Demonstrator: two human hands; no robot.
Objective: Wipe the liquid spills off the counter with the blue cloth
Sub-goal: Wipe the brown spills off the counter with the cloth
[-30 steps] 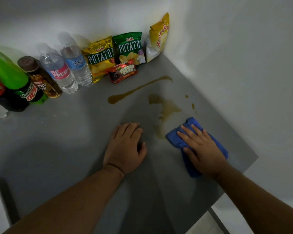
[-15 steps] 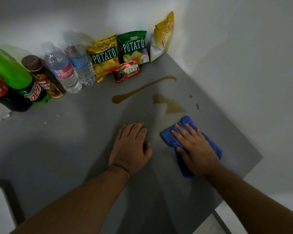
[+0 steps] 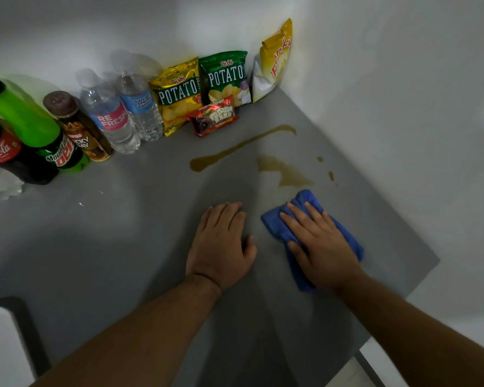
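Note:
A bunched blue cloth (image 3: 344, 233) lies on the grey counter (image 3: 123, 247), and my right hand (image 3: 320, 247) presses flat on top of it with fingers spread. Just beyond the cloth sits a brown puddle (image 3: 287, 171). A long thin brown streak (image 3: 235, 149) runs diagonally behind it, from a blob at the left toward the corner. Two small brown drops (image 3: 330, 175) lie to the right of the puddle. My left hand (image 3: 221, 247) rests palm down on the bare counter, left of the cloth, holding nothing.
Along the back wall stand soda bottles (image 3: 39, 135), a brown bottle (image 3: 78, 127), two water bottles (image 3: 123, 113), potato chip bags (image 3: 201, 88), a yellow bag (image 3: 274, 57) and a red snack pack (image 3: 214, 115). White walls close the corner. The counter's edge (image 3: 419, 280) runs at right.
The cloth under my right hand slid left and back across the counter. The near part of the puddle is gone and only a faint smear remains there. My left hand stayed put.

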